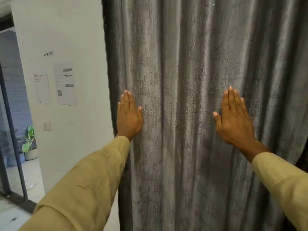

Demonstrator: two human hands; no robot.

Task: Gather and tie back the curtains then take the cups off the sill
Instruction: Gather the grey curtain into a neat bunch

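Fingers (128,99) of left hand (129,117) are lying straight and close together, flat on grey pleated textured fabric curtain (183,64), just beside white painted wall (66,39). Right hand (235,120) is pressing flat too, fingers straight, thumb spread, well away from that wall; several folds are sitting between the two hands. Neither is gripping fabric. Curtain is hanging closed in vertical folds, showing slight sheen and dark crosshatch mottling, its edge running along the wall.

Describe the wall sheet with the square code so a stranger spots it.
Left of the grey curtain is a white wall. Two sheets hang below the WS-05 label; take the right sheet, with dark bars, not the line drawing.
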